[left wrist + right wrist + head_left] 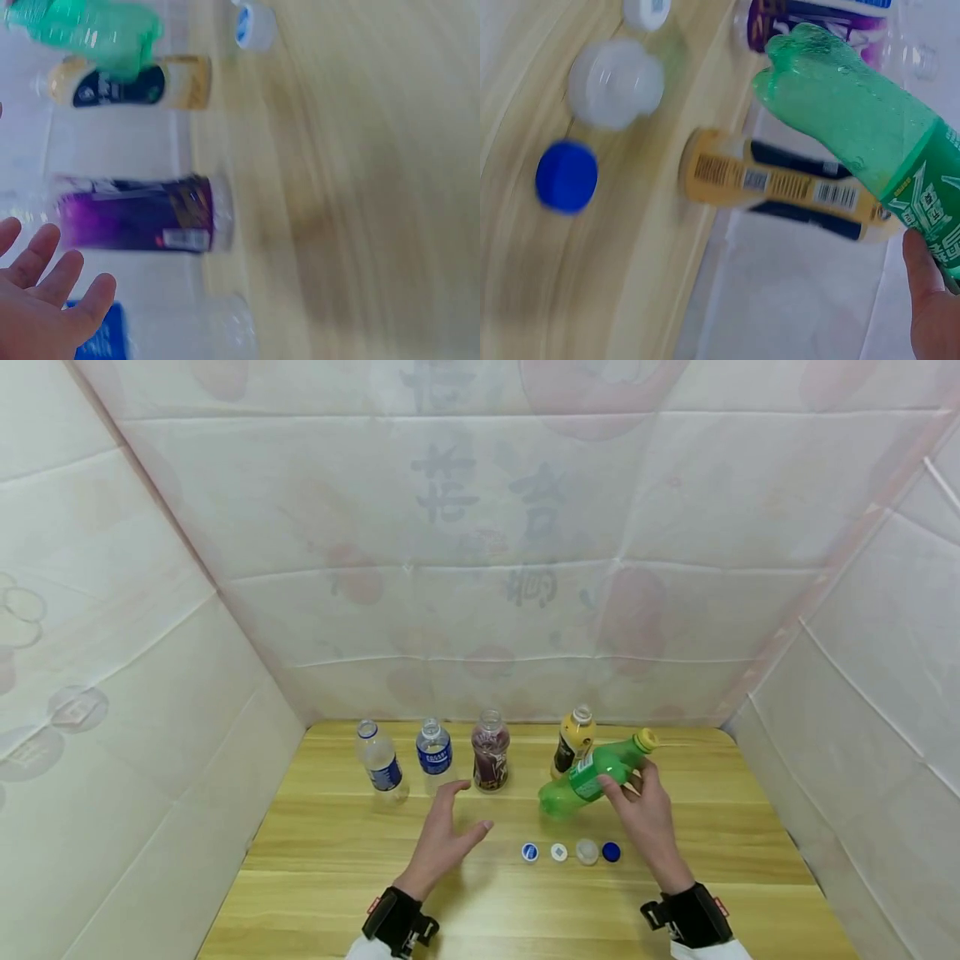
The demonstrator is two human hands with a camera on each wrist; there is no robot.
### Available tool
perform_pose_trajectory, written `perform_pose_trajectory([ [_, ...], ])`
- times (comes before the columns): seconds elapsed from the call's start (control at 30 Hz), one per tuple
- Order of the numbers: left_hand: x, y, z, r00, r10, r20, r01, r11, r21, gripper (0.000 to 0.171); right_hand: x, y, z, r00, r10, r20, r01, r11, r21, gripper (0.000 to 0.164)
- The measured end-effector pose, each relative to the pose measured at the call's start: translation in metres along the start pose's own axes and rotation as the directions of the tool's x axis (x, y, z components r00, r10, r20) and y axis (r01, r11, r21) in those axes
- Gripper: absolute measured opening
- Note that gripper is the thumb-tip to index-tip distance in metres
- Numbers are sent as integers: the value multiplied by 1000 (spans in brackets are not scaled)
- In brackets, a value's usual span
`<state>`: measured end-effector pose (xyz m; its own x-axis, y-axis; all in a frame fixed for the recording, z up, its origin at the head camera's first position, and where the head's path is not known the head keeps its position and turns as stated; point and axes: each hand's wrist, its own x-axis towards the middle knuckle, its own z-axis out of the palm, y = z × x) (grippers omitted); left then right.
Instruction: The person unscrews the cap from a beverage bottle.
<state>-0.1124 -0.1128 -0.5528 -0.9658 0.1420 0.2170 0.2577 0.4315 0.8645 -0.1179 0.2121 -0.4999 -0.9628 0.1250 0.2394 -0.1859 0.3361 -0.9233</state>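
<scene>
My right hand [643, 814] grips a green plastic bottle [610, 763] around its upper part. The bottle is tilted, its yellow cap [647, 740] pointing up to the right, its base raised in the right wrist view. My left hand [444, 837] is held over the table, thumb and fingers spread, with nothing in it. It is nearest a purple-labelled bottle [491, 752] and a clear bottle with a blue label [434, 753], both uncapped. Behind the green bottle stands an uncapped yellow bottle [574, 739].
Another uncapped clear bottle [382, 762] stands at the left. Loose caps lie in a row at the front: a blue-and-white cap [530, 852], a white cap [558, 852], a translucent cap [587, 852] and a dark blue cap [611, 852]. A fabric wall [480, 610] rises behind the wooden table [300, 877].
</scene>
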Motion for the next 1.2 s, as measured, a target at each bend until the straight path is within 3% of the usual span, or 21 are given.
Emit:
perform_pose_trajectory([
  [0.13,7,13,11,999,29,46,-29,1000,5,83,-3,-4,14,1000,4,12,-5,999,38,68],
  [0.3,16,26,22,989,119,87,-123,991,42,87,-6,-6,32,999,-23,43,21,998,59,66],
  [0.53,28,31,34,968,230,97,-240,964,112,92,-9,-10,53,995,-76,60,69,991,117,67],
  [0.73,32,32,40,963,255,92,-270,937,221,100,-12,-14,63,993,-93,74,83,988,132,65],
  [0.9,34,32,43,962,258,85,-271,921,278,105,-15,-16,71,994,-61,95,45,985,167,69],
  [1.2,33,31,48,951,308,40,-304,899,314,104,-21,-17,81,989,-78,123,54,980,191,73],
])
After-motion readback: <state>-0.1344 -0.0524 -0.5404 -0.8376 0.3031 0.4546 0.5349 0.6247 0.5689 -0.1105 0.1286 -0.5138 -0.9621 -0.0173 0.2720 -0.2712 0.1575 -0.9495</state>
